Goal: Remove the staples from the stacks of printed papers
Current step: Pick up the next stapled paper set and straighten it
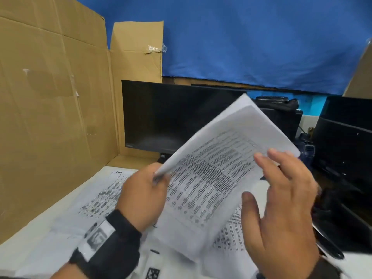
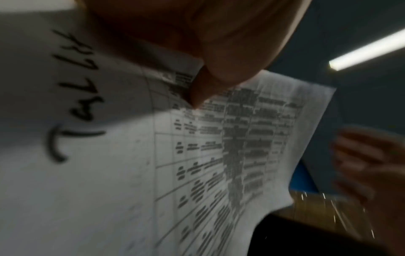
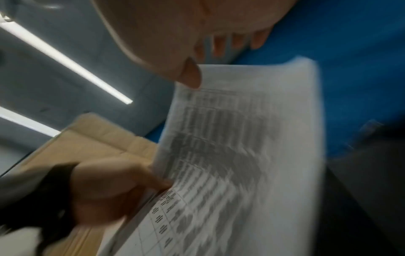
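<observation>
A stack of printed papers (image 1: 217, 174) with a table of text is held up, tilted, above the desk. My left hand (image 1: 145, 190) pinches the stack's left corner; in the left wrist view its thumb (image 2: 197, 90) presses on the sheet (image 2: 219, 155). My right hand (image 1: 281, 198) hovers at the stack's right edge with fingers spread and relaxed, holding nothing; the right wrist view shows its thumb (image 3: 190, 74) beside the paper's (image 3: 252, 138) top corner. No staple or staple remover is visible; the wrist views are blurred.
More printed sheets (image 1: 100, 196) lie on the white desk beneath. A dark monitor (image 1: 171, 117) stands behind, cardboard panels (image 1: 50, 97) on the left, a blue cloth (image 1: 241, 37) at the back, and black equipment (image 1: 342, 148) on the right.
</observation>
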`<state>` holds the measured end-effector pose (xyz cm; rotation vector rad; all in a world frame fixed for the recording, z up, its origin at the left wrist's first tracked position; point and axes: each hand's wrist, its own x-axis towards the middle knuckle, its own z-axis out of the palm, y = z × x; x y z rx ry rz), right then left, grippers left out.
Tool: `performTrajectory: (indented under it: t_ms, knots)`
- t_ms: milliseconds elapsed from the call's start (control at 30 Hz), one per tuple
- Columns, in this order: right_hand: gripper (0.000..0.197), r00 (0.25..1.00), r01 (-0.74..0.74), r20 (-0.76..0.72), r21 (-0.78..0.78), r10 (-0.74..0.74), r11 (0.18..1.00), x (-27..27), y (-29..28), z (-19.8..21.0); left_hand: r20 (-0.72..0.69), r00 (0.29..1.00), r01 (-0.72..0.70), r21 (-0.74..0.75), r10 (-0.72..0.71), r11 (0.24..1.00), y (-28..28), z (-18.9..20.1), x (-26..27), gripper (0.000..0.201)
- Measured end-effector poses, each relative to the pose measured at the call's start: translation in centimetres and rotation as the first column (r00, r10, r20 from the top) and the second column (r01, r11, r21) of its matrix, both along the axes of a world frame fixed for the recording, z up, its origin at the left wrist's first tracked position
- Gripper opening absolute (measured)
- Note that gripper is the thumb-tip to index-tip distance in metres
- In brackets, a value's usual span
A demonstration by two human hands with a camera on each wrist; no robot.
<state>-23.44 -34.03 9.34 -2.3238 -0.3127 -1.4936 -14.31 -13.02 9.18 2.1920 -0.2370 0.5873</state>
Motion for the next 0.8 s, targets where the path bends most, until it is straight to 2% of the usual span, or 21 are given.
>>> performTrajectory:
  t_ms: [67,133,200,233,267,333,400,433,467,500,533,567,600,633,667,700,733,800]
  knots:
    - [0.066,0.998,0.050,0.056,-0.294,-0.035,0.955,0.4,0.8,1.2,0.149,0.989,-0.037,0.330,-0.013,0.943,-0.5,3.1,-0.2,0.021]
    - [0.067,0.979,0.155,-0.049,-0.452,-0.199,0.879,1.9,1.1,1.9,0.274,0.958,-0.099,0.588,-0.083,0.803,-1.6,5.1,-0.5,0.015]
    - [0.056,0.907,0.234,-0.216,-0.452,-0.361,0.861,3.7,1.0,2.4,0.370,0.908,-0.167,0.752,-0.197,0.638,-2.6,6.7,-0.7,0.015]
    - [0.042,0.874,0.273,-0.266,-0.422,-0.406,0.864,4.4,0.8,2.6,0.418,0.874,-0.208,0.784,-0.250,0.584,-2.8,7.2,-0.6,0.021]
    - [0.028,0.857,0.287,-0.309,-0.378,-0.413,0.880,5.0,0.5,2.7,0.467,0.835,-0.241,0.786,-0.291,0.570,-3.0,7.3,-0.4,0.028]
    - [0.016,0.852,0.221,-0.428,-0.226,-0.300,0.949,5.9,-0.5,2.5,0.564,0.767,-0.290,0.730,-0.306,0.618,-3.0,7.2,0.2,0.050]
    - [0.007,0.851,0.155,-0.515,0.061,-0.102,0.986,6.1,-2.1,2.3,0.661,0.726,-0.335,0.581,-0.190,0.741,-3.0,6.8,0.0,0.081]
    - [0.007,0.860,0.131,-0.511,0.211,-0.005,0.969,6.1,-3.0,2.1,0.681,0.725,-0.328,0.472,-0.103,0.818,-2.8,6.2,-0.3,0.092]
    - [0.011,0.861,0.103,-0.498,0.364,0.100,0.926,6.1,-3.9,1.7,0.664,0.748,-0.292,0.341,-0.009,0.894,-2.6,5.4,-0.5,0.100]
    - [0.017,0.853,0.065,-0.470,0.528,0.228,0.847,5.9,-4.6,1.3,0.594,0.802,-0.216,0.190,0.062,0.958,-2.4,4.4,-0.7,0.105]
    - [0.022,0.832,0.012,-0.412,0.684,0.373,0.730,5.7,-4.9,0.8,0.458,0.886,-0.100,0.023,0.078,0.995,-2.2,3.4,-0.7,0.109]
    - [0.029,0.805,-0.044,-0.327,0.800,0.495,0.599,5.5,-5.1,0.2,0.258,0.966,0.020,-0.147,0.019,0.989,-2.1,2.2,-0.6,0.112]
    - [0.034,0.780,-0.086,-0.253,0.863,0.573,0.498,5.4,-5.2,-0.4,0.027,0.994,0.110,-0.310,-0.107,0.944,-2.1,1.0,-0.5,0.110]
    - [0.037,0.759,-0.112,-0.209,0.891,0.616,0.440,5.2,-5.1,-1.0,-0.156,0.953,0.164,-0.459,-0.261,0.873,-2.2,-0.4,-0.4,0.099]
    - [0.039,0.743,-0.127,-0.192,0.900,0.641,0.417,5.0,-4.9,-1.5,-0.243,0.899,0.181,-0.551,-0.365,0.815,-2.2,-1.8,-0.1,0.076]
    - [0.039,0.736,-0.132,-0.192,0.899,0.649,0.417,4.8,-4.7,-1.9,-0.259,0.888,0.182,-0.561,-0.380,0.808,-2.1,-2.9,0.0,0.050]
    - [0.037,0.739,-0.130,-0.206,0.890,0.641,0.436,4.7,-4.5,-2.3,-0.255,0.907,0.166,-0.513,-0.334,0.842,-2.1,-3.8,0.1,0.035]
    - [0.033,0.753,-0.124,-0.241,0.862,0.613,0.492,4.4,-3.9,-2.9,-0.226,0.939,0.143,-0.428,-0.259,0.892,-2.0,-4.9,-0.1,0.031]
